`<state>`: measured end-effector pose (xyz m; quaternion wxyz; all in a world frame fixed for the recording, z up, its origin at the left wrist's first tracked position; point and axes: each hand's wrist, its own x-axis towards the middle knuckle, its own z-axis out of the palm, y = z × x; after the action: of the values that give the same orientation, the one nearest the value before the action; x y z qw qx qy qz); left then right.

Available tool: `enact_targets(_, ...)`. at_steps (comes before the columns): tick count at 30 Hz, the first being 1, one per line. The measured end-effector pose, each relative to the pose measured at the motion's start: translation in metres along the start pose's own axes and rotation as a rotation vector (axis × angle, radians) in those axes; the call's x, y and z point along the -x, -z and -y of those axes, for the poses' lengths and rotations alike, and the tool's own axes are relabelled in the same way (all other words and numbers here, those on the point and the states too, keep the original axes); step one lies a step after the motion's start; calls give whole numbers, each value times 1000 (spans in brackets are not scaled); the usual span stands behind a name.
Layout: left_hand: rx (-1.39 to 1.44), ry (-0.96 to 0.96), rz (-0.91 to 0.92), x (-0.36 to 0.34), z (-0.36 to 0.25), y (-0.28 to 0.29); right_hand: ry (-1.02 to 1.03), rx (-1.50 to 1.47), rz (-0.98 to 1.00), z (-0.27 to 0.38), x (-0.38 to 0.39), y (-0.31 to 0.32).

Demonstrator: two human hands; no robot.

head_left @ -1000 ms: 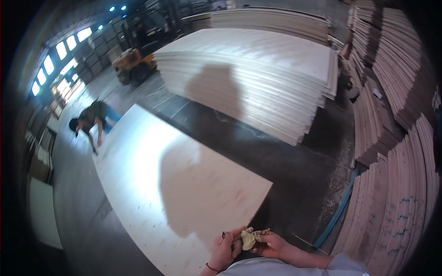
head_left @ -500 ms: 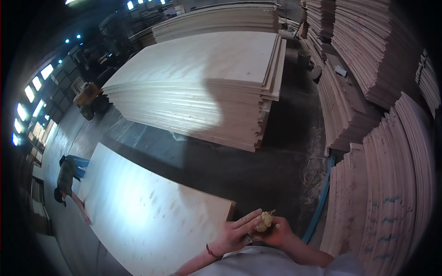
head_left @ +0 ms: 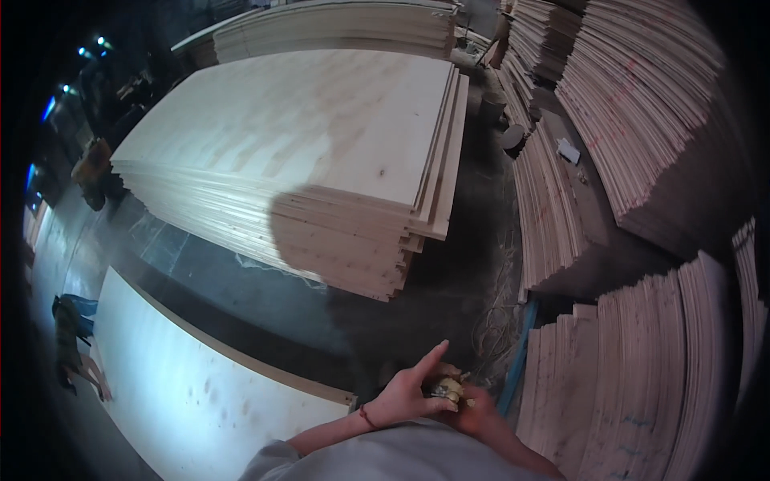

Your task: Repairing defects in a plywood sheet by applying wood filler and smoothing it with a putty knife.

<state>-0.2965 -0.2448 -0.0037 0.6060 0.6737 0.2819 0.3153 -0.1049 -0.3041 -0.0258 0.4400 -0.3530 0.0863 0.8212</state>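
Both of my hands meet at the lower middle, in front of my grey top. Between them is a lump of yellowish, putty-like paste (head_left: 447,390), uneven, with crumbs on the fingers. My left hand (head_left: 405,394) has its index finger stretched out past the lump; its thumb lies below, and the other fingers curl behind it. My right hand (head_left: 479,413) is closed against the lump's right side, its fingers mostly hidden. Whether a tool sits inside the paste cannot be made out. A pale plywood sheet (head_left: 200,385) lies to the left of my hands.
A tall plywood stack (head_left: 321,120) stands ahead. Stacked sheets (head_left: 634,345) rise on the right, with a small white object (head_left: 568,151) on a ledge. A blue strip (head_left: 517,353) and tangled strapping (head_left: 491,325) lie on the floor. Another person (head_left: 74,341) bends at the left sheet's far end.
The view has swung right, so the stacks sit further left. My left hand's fingers have moved from lying across the lump to an outstretched index finger with the others curled.
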Motion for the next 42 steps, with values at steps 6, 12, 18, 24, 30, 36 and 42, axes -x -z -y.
enact_targets(6, 143, 146, 98, -84, 12, 64, -89, -130, 192, 62, -69, -10)
enact_targets(12, 502, 285, 71, -147, 18, 107, -100, -183, 134, 133, -114, -52)
enact_targets(18, 212, 331, -439, -213, 26, 140, 35, 103, 137, 240, -182, -68)
enact_targets(24, -294, 179, -799, -322, 17, 196, 504, 1142, 33, 413, -245, -131)
enact_targets(30, -803, -62, -1075, -386, 62, 210, 732, 1499, 111, 528, -285, -211)
enact_targets(36, -868, -54, -1067, -391, 69, 207, 528, 1523, 188, 541, -324, -237)
enact_targets(42, -563, -46, -1236, -379, 60, 204, 508, 1656, 596, 445, -368, -310)
